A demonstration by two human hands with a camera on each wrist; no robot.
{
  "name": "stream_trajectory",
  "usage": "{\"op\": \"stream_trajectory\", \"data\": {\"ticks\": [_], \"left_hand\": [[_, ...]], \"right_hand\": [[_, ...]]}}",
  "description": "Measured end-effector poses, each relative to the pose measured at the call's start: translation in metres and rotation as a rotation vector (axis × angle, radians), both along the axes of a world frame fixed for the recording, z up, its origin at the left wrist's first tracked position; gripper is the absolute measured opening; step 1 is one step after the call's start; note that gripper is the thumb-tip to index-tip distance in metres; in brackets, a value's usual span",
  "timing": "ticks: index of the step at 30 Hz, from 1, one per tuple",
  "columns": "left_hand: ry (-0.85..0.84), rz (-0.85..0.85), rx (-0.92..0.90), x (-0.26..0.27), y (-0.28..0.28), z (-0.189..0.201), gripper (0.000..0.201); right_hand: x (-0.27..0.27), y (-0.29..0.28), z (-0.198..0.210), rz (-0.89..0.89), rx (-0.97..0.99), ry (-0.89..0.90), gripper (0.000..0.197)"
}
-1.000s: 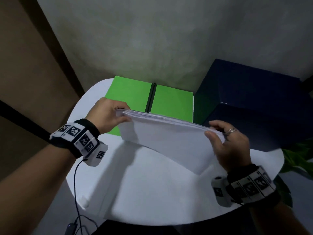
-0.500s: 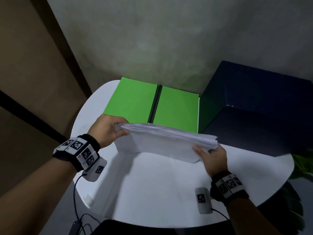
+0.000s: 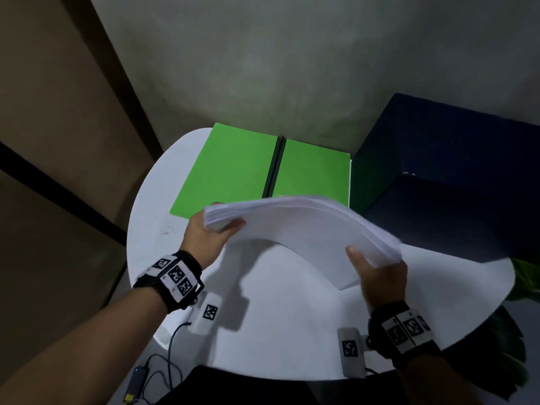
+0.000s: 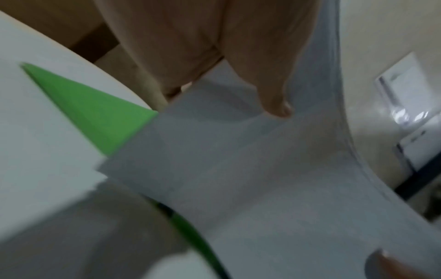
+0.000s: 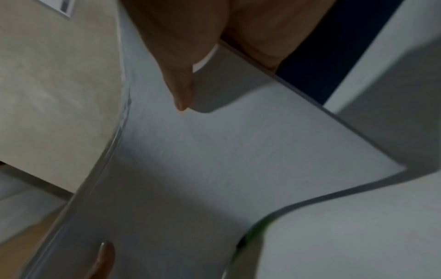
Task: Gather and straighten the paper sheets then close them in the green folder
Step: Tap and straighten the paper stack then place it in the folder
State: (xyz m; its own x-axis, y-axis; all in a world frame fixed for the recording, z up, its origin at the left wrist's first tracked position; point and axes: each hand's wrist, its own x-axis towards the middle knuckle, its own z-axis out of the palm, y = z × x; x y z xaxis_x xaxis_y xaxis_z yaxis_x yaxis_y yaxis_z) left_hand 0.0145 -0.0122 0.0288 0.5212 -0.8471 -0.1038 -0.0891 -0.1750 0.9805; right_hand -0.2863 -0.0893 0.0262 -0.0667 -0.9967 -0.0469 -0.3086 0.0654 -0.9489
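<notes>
A thick stack of white paper sheets (image 3: 301, 229) hangs above the round white table (image 3: 280, 331), bowed upward in the middle. My left hand (image 3: 209, 233) grips its left end, thumb on the near face. At the right end my right hand (image 3: 377, 270) holds the stack the same way. In the left wrist view the thumb (image 4: 267, 88) presses on the paper sheets (image 4: 250, 169). In the right wrist view the thumb (image 5: 179, 85) lies on the paper sheets (image 5: 214, 160). The green folder (image 3: 233, 171) lies open and flat at the table's far side, behind the stack.
A dark blue box (image 3: 450, 176) stands against the table's right side, close to the folder. A grey wall rises right behind the table. Green plant leaves (image 3: 526, 276) show past the table's right edge. A cable (image 3: 172, 343) hangs off the front left.
The stack has risen off the table and now arches upward between both hands. My right hand has shifted its hold lower on the right end. The folder has not moved.
</notes>
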Motion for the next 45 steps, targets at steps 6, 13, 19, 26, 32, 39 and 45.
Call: {"op": "stream_trajectory", "data": {"ticks": [6,13,19,26,32,39,45], "left_hand": [[-0.098,-0.041,0.000,0.005,0.009,-0.010,0.060],[-0.086,0.179,-0.215,-0.004,-0.014,0.003,0.013],[-0.118,0.209,-0.253,-0.006,-0.023,0.003,0.010],[-0.363,0.059,-0.313,-0.001,-0.022,0.013,0.018],[-0.424,-0.020,-0.278,0.012,-0.020,0.006,0.023],[-0.443,-0.160,-0.237,0.021,-0.026,0.008,0.044],[-0.828,-0.219,-0.282,0.035,-0.027,0.002,0.035]], "right_hand": [[0.003,0.011,0.005,-0.077,-0.134,-0.077,0.033],[0.010,0.004,0.012,-0.200,-0.225,-0.003,0.017],[0.010,0.012,0.007,-0.023,-0.436,0.243,0.017],[0.004,0.019,0.009,0.115,-0.522,0.460,0.029],[-0.003,0.018,0.006,0.218,-0.547,0.568,0.036],[-0.008,0.014,0.003,0.217,-0.518,0.613,0.038],[-0.005,0.008,0.007,0.257,-0.549,0.713,0.035]]}}
